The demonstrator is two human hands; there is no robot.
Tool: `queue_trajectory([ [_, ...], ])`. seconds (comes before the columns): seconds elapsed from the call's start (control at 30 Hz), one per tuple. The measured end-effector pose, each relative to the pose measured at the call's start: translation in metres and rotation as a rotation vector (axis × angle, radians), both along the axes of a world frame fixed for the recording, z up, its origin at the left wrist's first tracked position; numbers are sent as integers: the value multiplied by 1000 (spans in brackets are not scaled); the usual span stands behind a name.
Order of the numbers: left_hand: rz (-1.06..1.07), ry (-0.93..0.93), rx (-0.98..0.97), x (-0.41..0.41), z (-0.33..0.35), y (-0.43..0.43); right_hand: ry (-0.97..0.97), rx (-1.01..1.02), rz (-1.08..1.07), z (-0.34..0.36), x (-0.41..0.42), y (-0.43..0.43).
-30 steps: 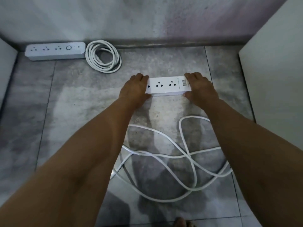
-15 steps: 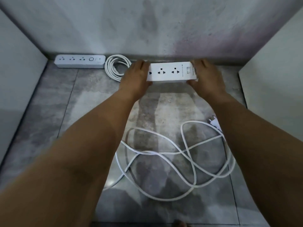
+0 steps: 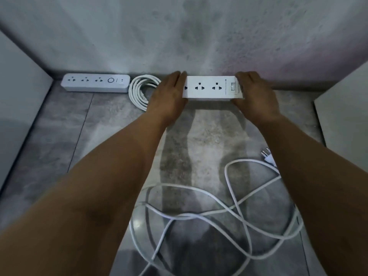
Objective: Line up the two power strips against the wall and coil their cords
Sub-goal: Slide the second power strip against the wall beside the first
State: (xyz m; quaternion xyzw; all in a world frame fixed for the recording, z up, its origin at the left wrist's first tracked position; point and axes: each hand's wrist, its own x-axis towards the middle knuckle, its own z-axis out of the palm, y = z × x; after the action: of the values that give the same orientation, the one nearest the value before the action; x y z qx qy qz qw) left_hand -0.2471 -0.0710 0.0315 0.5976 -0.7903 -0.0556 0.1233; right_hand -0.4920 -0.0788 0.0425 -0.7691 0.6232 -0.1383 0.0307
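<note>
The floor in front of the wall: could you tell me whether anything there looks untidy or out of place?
Yes: the loose white cord sprawls in crossing loops on the floor tiles, its plug lying free, unlike the coiled cord beside the left power strip.

The floor (image 3: 209,140) is grey, mottled tile with thin dark grout lines, glossy enough near the bottom to catch reflections. At the foot of the wall, far left, a white power strip (image 3: 95,82) lies flat, sockets up. Just beside its right end sits a neatly coiled white cord (image 3: 139,90). Nearer, a second white cord (image 3: 235,214) sprawls in loose, crossing loops over the tiles, its pronged plug (image 3: 267,157) lying at the right.
</note>
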Motion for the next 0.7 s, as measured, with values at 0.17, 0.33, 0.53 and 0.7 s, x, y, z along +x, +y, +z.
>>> queue_trajectory([
  [0.17, -35, -50, -8, 6, -18, -20, -60, 21, -29, -19, 8, -23],
  [0.33, -45, -130, -2, 9, -41, -23, -83, 81, -44, -39, 13, -37],
  [0.53, -12, -154, 74, 6, -56, -27, -87, 100, -31, -48, 14, -51],
  [0.7, 12, -192, 75, 3, -59, -27, -111, 99, -41, -58, 16, -56],
])
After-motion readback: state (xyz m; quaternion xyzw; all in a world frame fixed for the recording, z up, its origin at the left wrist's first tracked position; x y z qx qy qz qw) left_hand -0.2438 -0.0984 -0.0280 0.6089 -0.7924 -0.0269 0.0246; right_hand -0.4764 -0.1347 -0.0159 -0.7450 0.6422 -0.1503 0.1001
